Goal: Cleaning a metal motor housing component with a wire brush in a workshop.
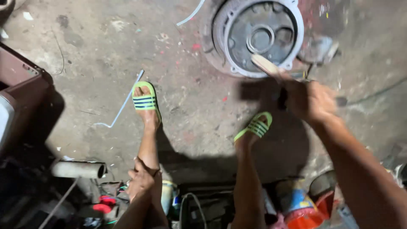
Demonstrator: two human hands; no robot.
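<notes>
green sandals (146, 101) | bent wire (123, 106) | grey pipe (78, 169) | orange can (299, 210)
</notes>
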